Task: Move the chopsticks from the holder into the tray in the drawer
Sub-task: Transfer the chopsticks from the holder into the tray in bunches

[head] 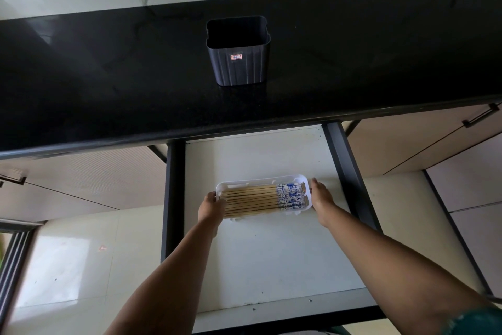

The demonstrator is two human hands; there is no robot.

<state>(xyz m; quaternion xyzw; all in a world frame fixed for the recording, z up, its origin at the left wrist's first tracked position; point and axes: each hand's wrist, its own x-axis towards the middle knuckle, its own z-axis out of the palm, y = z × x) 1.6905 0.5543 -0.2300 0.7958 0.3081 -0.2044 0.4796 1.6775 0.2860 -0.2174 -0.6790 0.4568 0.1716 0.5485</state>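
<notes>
A white tray (288, 178) lies in the open drawer (271, 253), holding several wooden chopsticks (252, 198) side by side, their blue-and-white patterned ends to the right. My left hand (210, 209) grips the tray's left end. Against the tray's right end rests my right hand (322, 198), fingers along the rim. On the black counter above stands the dark holder (238, 63), upright, with no chopsticks visible inside it.
The black counter (108, 76) overhangs the drawer's back. Dark drawer sides (350, 171) run left and right of the white drawer floor. Cabinet fronts with a black handle (480, 116) flank the drawer. Pale tiled floor lies below on the left.
</notes>
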